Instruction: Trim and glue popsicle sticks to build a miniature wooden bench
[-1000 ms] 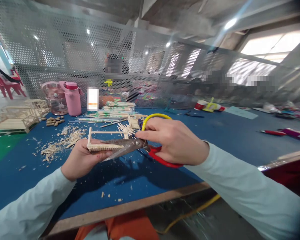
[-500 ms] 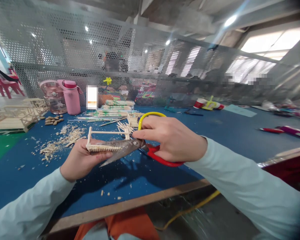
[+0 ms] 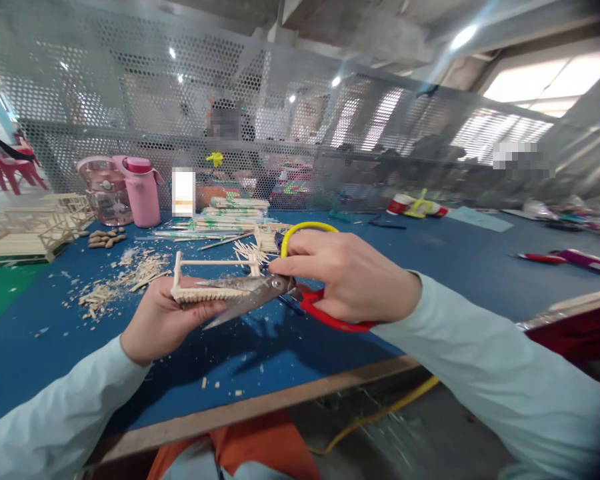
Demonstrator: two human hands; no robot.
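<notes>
My left hand grips a small model made of thin wooden sticks, with a raised rail along its far side. In my right hand are scissors with one yellow and one red handle loop. Their blades stand apart, pointing left, with the model's row of sticks between them; whether an edge touches wood I cannot tell. Below lies the blue table top. Behind the model rest a bundle of short sticks and another small stick piece.
Wood scraps lie left of my hands. Farther back are a pink bottle, a clear jug, packs of sticks and larger stick models. A red-and-purple pen-like object lies right. A perforated metal screen borders the back.
The scissors and my right hand have shifted slightly to the right. My left hand still holds the stick model in nearly the same place.
</notes>
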